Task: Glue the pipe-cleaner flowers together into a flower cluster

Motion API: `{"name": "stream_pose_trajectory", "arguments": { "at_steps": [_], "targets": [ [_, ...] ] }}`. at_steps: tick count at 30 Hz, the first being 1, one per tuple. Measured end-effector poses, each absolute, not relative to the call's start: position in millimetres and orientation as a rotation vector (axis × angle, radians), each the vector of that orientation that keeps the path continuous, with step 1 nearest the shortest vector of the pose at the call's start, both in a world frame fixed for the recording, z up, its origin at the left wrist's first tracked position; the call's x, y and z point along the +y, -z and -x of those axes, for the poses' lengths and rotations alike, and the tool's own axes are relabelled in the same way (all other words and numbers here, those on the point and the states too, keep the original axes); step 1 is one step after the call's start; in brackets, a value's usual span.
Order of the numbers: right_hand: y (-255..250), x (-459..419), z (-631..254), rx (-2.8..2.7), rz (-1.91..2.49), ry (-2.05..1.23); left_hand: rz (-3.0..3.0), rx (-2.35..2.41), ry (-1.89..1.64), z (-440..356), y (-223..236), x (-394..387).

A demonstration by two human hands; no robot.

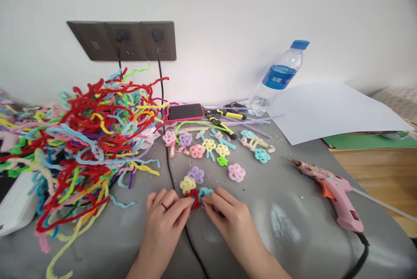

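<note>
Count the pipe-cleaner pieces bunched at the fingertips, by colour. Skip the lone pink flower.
Purple flower: 1
Yellow flower: 1
Red piece, partly hidden: 1
Blue flower, partly covered by the right hand: 1
Total: 4

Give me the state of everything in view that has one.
Left hand, pinching the red flower
Right hand, pinching the blue flower
Phone, face up, screen dark
Bottle, capped
Glue gun, on its side, glue stick in rear, heat cannot be told
Plugs, both in sockets
Pliers, handles apart
Pipe cleaner pile, tangled
Paper, unfolded
</note>
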State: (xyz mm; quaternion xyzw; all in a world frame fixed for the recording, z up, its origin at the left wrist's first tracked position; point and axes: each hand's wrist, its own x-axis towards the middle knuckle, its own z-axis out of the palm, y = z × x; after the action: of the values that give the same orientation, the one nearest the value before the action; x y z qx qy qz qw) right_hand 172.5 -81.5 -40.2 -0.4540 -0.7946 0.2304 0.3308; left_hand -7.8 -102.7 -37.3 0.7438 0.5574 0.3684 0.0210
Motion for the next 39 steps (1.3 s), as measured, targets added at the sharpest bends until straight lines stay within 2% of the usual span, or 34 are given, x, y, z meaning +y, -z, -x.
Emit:
{"name": "stream_pose_trajectory", "arguments": {
  "at_steps": [39],
  "targets": [
    [42.1,-80.0,-173.7,-2.053,1.167,-0.617,-2.342,1.661,-1.108,10.8,34.5,-96.4]
  ]
}}
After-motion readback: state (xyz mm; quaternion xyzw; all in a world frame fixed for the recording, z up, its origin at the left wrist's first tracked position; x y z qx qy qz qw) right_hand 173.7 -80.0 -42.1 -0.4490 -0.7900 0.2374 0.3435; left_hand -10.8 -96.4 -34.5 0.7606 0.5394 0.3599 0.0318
